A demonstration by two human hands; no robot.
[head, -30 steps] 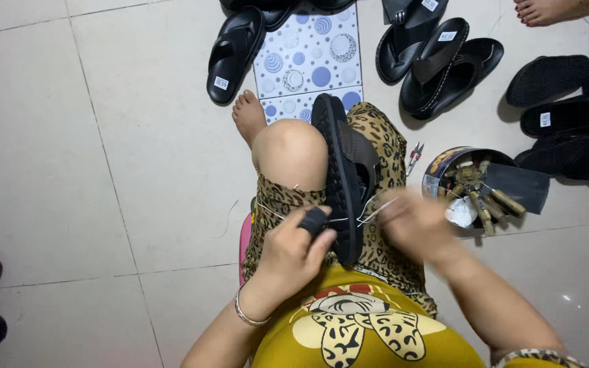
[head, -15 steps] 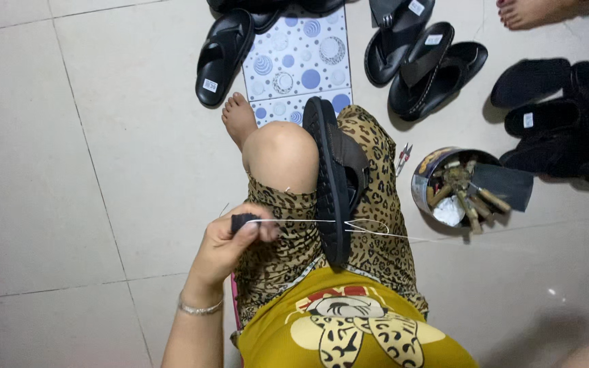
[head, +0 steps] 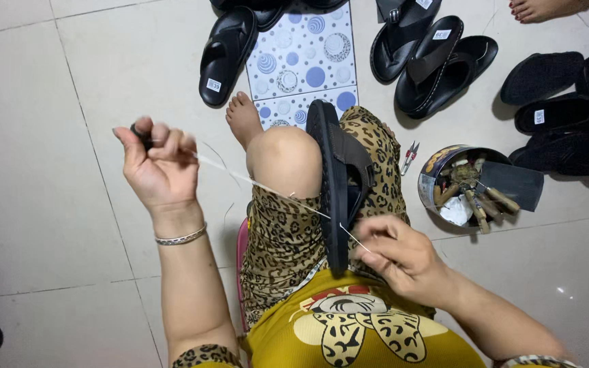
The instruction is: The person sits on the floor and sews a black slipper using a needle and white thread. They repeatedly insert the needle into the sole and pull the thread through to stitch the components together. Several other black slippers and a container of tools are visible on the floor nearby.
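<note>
A black sandal (head: 336, 178) stands on its edge between my knees, sole to the left. My left hand (head: 158, 163) is raised out to the left, closed on a small dark tool handle (head: 140, 133). A pale thread (head: 260, 185) runs taut from that hand across my bare knee to the sandal's sole. My right hand (head: 400, 253) is beside the sandal's near end, its fingers pinching the thread where it leaves the sole.
A round tin (head: 459, 178) with tools and a dark flap stands right of my leg, small snips (head: 409, 157) next to it. Several black sandals (head: 438, 58) lie at the top and right. A dotted blue-and-white tile (head: 305, 61) lies ahead. Another person's bare foot (head: 547, 9) shows top right.
My left hand has swung out to the left and up, drawing the thread long and taut. My right hand has come back in to the sandal's near end.
</note>
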